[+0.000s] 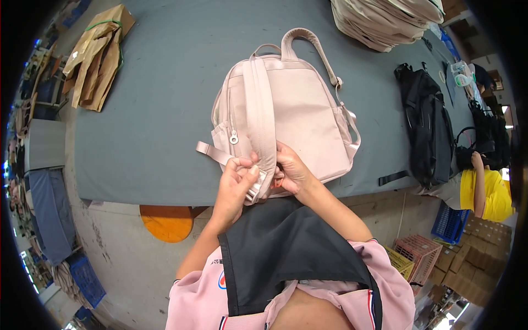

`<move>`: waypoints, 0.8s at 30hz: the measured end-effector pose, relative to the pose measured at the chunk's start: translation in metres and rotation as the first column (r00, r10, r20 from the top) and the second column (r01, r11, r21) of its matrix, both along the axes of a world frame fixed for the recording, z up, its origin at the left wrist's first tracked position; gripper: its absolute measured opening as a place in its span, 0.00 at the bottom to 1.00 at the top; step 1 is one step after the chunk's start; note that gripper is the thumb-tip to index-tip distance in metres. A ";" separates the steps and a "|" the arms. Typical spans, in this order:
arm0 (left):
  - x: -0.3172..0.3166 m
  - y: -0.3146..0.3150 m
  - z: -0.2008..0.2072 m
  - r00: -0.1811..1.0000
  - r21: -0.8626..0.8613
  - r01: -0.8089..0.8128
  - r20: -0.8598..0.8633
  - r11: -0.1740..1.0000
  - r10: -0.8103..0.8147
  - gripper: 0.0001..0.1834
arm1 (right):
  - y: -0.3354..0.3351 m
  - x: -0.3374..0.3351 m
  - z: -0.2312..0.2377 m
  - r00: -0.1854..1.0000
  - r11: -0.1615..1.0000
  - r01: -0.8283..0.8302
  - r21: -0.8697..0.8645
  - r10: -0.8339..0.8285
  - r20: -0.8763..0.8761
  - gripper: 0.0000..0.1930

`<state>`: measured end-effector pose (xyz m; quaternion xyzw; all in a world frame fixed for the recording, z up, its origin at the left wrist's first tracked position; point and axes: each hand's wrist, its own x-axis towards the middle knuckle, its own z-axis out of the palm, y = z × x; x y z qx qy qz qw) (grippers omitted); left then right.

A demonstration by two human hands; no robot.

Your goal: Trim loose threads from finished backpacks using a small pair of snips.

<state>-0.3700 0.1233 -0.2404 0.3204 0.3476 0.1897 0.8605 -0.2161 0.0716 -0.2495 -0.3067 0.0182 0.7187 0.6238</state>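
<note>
A pale pink backpack (302, 104) lies on the table with its straps facing up and its top handle away from me. My left hand (234, 184) pinches the lower end of the left shoulder strap (261, 104), beside a light-coloured buckle (257, 184). My right hand (294, 169) is at the other edge of that strap, its fingers curled. A small orange thing (278, 182) shows at those fingertips; most of it is hidden, so I cannot make out its kind. The right shoulder strap (311, 37) loops over the bag's top. A metal zip pull (234, 137) hangs on the left side.
The bag rests near the front edge of the grey-covered table (165, 110). Folded brown paper (99, 60) lies far left, stacked beige pieces (385, 22) far right. Black bags (423, 121) sit at right near a person in yellow (487, 190). An orange round stool (165, 223) stands below.
</note>
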 end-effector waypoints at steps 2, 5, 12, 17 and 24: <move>-0.001 -0.009 0.001 0.993 0.323 0.097 -0.101 0.941 -0.068 0.21 | -0.008 -0.006 -0.015 0.985 0.986 0.133 -0.096 -0.121 0.119 0.08; 0.008 -0.010 0.022 0.887 0.673 0.398 -0.457 0.624 -0.073 0.22 | -0.009 -0.016 -0.007 0.873 0.890 0.416 -0.186 -0.334 0.355 0.10; 0.036 0.011 0.052 0.967 0.955 0.254 -0.247 -0.150 0.069 0.15 | -0.007 -0.001 0.046 0.515 0.866 0.475 0.155 -0.416 0.750 0.11; 0.049 0.040 0.046 0.975 0.979 0.082 -0.117 -0.188 -0.187 0.09 | 0.008 0.013 0.033 0.719 0.914 0.345 0.213 -0.403 0.566 0.06; 0.045 0.033 0.032 0.996 0.827 0.063 -0.020 0.559 -0.082 0.15 | -0.033 0.008 0.037 0.234 0.923 0.279 0.264 -0.332 0.914 0.12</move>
